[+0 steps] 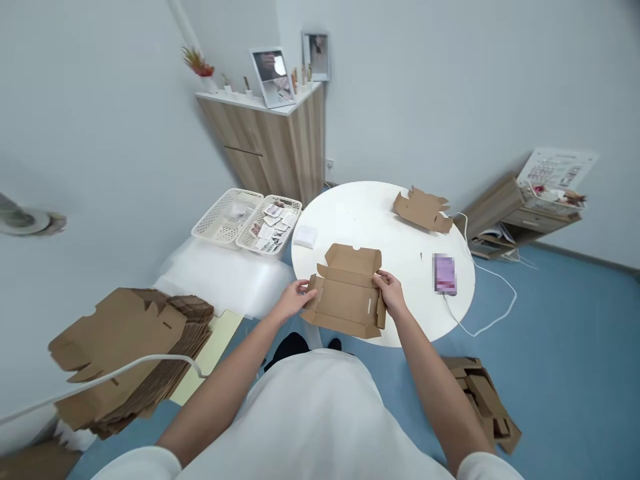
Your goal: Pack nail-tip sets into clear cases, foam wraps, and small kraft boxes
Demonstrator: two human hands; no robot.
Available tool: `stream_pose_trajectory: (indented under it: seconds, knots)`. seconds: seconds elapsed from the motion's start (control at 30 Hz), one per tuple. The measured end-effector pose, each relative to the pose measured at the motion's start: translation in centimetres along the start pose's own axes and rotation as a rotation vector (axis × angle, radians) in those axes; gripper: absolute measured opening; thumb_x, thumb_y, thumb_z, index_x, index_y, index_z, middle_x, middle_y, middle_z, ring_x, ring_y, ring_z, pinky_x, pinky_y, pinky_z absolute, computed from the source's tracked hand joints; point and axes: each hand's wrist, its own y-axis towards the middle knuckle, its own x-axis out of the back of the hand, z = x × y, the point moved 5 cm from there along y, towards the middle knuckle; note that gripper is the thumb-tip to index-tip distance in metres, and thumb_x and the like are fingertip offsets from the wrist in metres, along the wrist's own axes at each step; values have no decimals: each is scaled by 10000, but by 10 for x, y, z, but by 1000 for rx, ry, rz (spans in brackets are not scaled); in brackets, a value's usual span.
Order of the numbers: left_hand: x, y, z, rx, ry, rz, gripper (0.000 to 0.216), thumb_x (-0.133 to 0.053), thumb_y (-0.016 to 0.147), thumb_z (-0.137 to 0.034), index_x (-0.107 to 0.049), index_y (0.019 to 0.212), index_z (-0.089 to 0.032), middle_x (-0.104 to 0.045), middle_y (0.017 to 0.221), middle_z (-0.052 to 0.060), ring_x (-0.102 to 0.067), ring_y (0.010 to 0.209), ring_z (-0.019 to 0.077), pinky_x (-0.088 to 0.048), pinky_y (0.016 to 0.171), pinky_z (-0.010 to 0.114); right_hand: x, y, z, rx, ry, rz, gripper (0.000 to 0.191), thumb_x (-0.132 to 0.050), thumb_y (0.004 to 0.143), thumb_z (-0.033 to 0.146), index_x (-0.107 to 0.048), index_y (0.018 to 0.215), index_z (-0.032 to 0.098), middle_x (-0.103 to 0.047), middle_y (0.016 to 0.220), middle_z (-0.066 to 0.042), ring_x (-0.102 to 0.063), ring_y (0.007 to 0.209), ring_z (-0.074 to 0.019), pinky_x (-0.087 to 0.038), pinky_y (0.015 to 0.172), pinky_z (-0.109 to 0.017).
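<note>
A brown cardboard mailer box, partly folded with its lid flap standing open toward the back, lies on the near part of the round white table. My left hand grips the box's left side flap, fingers curled round it. On the opposite side, my right hand pinches the right side flap. A second flat, unfolded box blank rests at the table's far right.
A phone on a white cable and a small white pad lie on the table. Two white baskets hold small items at left. A stack of flat cardboard blanks sits at near left, more cardboard on the blue floor.
</note>
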Motion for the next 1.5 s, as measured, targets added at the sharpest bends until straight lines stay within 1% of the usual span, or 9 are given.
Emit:
stream_pose_trajectory:
  seconds: [0.23, 0.47, 0.63, 0.77, 0.93, 1.1, 1.23, 1.33, 1.5]
  knots:
    - [-36, 30, 4, 25, -13, 131, 545, -656, 646, -467, -534, 1074, -152, -588, 965, 85, -603, 729, 143, -491, 627, 280, 38, -11, -24, -111, 168, 21, 491, -535, 714, 554, -506, 1105, 258, -583, 1131, -33, -575, 974, -200, -501, 766, -313]
    - [-49, 65, 14, 101, -53, 187, 557, -653, 659, -462, -519, 1092, -140, -595, 1029, 109, -613, 825, 165, -496, 666, 264, 45, -25, -58, -251, -30, -177, 841, -658, 634, 341, -214, 1345, 277, -419, 1302, -102, -577, 981, -209, -512, 735, -330]
    - [-62, 89, 21, 95, -28, 281, 553, -594, 718, -458, -476, 1160, -147, -589, 1093, 131, -609, 899, 188, -493, 731, 294, 47, -26, -59, -196, -218, -388, 685, -527, 677, 269, -301, 1321, 218, -479, 1251, -98, -572, 985, -205, -491, 793, -327]
    - [-69, 100, 20, -45, 183, 319, 524, -463, 800, -462, -442, 1219, -148, -564, 1158, 139, -538, 1064, 223, -422, 888, 354, 54, -22, -62, -173, -251, -489, 560, -415, 715, 236, -391, 1273, 199, -487, 1261, -76, -498, 1111, -192, -434, 906, -330]
    - [-73, 82, -3, -496, 626, 217, 714, -523, 744, -482, -301, 1326, -133, -294, 1386, 182, -242, 1289, 309, -259, 1005, 463, 60, -21, -68, -183, -336, -542, 573, -387, 740, 230, -341, 1310, 187, -447, 1300, -77, -443, 1168, -186, -374, 974, -341]
    - [-102, 46, -9, -922, 946, 491, 459, -663, 652, -373, -556, 1071, -219, -440, 1281, 120, -289, 1244, 315, -142, 1013, 516, 66, -20, -67, -189, -374, -512, 580, -401, 731, 228, -343, 1306, 195, -438, 1308, -71, -438, 1171, -190, -378, 968, -339]
    - [-121, 41, 4, -899, 1005, 552, 238, -576, 708, -151, -596, 939, -207, -580, 1027, 88, -435, 1109, 255, -105, 1010, 520, 72, -11, -63, -215, -405, -421, 577, -428, 703, 217, -376, 1278, 203, -469, 1268, -79, -471, 1133, -194, -425, 912, -329]
    - [-130, 41, 11, -832, 980, 538, 279, -468, 721, -34, -608, 897, -201, -597, 908, 78, -510, 987, 223, -78, 1020, 511, 79, 2, -62, -246, -440, -349, 610, -453, 690, 240, -347, 1291, 215, -475, 1248, -85, -525, 1052, -190, -460, 851, -323]
    - [-134, 38, 14, -749, 1010, 492, 373, -483, 708, -71, -560, 1043, -218, -534, 1128, 102, -476, 1078, 247, -61, 1028, 514, 91, 31, -49, -153, -600, -320, 701, -546, 663, 332, -298, 1305, 204, -418, 1290, -109, -464, 1117, -218, -414, 899, -359]
